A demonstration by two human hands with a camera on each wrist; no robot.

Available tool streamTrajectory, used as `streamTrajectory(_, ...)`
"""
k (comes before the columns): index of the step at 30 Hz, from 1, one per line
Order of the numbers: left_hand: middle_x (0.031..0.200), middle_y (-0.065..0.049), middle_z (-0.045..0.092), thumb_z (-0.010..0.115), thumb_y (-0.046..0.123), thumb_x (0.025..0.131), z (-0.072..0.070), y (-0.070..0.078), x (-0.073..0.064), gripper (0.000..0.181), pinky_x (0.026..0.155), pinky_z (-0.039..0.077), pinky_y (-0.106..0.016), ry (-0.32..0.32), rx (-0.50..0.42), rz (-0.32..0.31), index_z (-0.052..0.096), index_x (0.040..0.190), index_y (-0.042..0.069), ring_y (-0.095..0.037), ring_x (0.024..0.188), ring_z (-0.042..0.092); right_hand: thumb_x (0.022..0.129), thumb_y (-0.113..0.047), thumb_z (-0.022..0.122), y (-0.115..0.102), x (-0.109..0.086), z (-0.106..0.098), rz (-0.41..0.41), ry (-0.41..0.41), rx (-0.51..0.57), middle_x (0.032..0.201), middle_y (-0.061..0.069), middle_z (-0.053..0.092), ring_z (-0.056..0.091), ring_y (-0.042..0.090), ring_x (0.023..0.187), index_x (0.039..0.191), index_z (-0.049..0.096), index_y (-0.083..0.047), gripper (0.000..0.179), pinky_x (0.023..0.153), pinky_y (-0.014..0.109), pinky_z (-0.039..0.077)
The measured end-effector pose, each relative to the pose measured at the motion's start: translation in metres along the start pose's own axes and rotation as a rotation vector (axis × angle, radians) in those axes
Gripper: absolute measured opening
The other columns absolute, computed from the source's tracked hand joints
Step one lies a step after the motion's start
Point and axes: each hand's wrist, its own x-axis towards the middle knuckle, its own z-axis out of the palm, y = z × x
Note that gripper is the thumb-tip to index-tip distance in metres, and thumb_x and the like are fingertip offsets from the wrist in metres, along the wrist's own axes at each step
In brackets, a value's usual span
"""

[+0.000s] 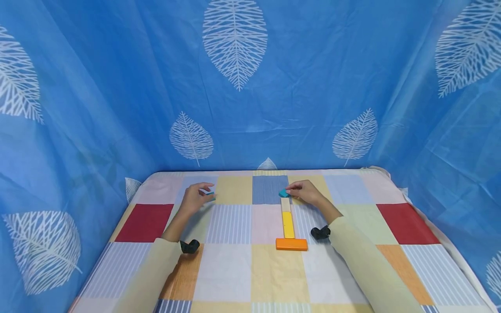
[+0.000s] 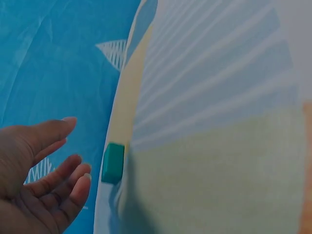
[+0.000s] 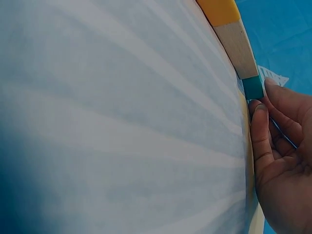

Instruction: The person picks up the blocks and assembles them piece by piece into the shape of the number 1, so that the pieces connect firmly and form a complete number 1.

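As right hand (image 1: pixel 307 192) pinches block (image 1: pixel 283 193), tablecloth (image 1: pixel 223 274)

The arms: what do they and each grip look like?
The plain cream cloth left sleeve matches the plain cream cloth right sleeve. A small rounded black device sits near the left end, a similar black device near the right. The left grip and right grip wear no gloves.

The left hand (image 1: pixel 193 200) partly hides the left teal block (image 1: pixel 210 193) from the head camera, the right hand (image 1: pixel 307 192) the right teal block (image 1: pixel 283 193). Wrist views crop both hands — and the yellow block (image 3: pixel 219 10). Both sleeves (image 1: pixel 150 271) leave the head view's bottom edge.
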Motion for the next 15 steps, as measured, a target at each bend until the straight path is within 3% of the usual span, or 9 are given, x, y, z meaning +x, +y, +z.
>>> streamTrajectory(8,0.117,-0.029,0.065,0.081,0.007,0.085,-0.011,-0.014,0.008,0.047,0.076,0.057,-0.045,0.021,0.1,-0.052,0.067,0.129,-0.003,-0.038,0.096,0.064,0.1,-0.019,0.067,0.001,0.003,0.0,0.006,0.008,0.011,0.107,0.011,0.072,0.059,0.019,0.079,0.116,0.075,-0.003,0.024,0.069,0.028,0.052)
streamTrajectory(15,0.119,-0.029,0.065,0.08,0.006,0.085,-0.014,-0.023,0.012,0.047,0.082,0.055,-0.049,-0.031,0.13,-0.093,0.066,0.128,-0.004,-0.037,0.097,0.063,0.099,-0.018,0.068,0.003,0.004,0.001,-0.001,0.004,0.015,0.103,0.01,0.072,0.059,0.019,0.078,0.115,0.075,-0.003,0.023,0.069,0.029,0.052)
